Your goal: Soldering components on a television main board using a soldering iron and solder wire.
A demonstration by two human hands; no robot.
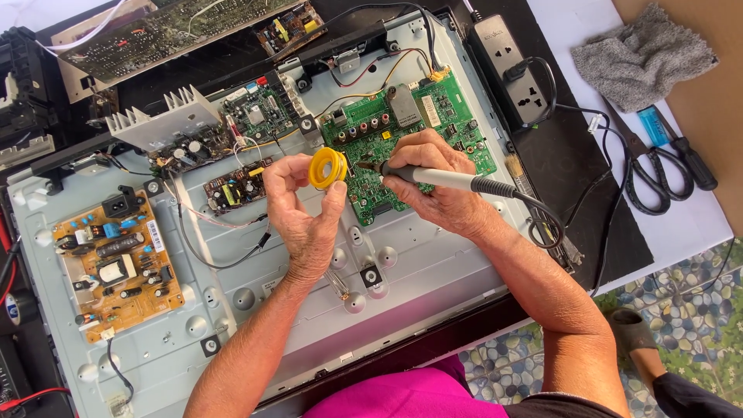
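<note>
A tan power board (116,259) sits at the left of the grey metal chassis (433,271). Right of it, the left hand (306,209) pinches a small yellow round tin (327,168) between thumb and fingers, held just above the chassis. The right hand (433,182) grips a soldering iron (441,178), tip at the tin, over the green circuit board (418,116). Scissors (650,174) lie on the counter (696,220), far right.

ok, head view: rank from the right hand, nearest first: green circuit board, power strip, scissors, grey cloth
From the right hand:
1. green circuit board, directly under it
2. power strip, up and to the right
3. scissors, far right on the white surface
4. grey cloth, top right corner
</note>
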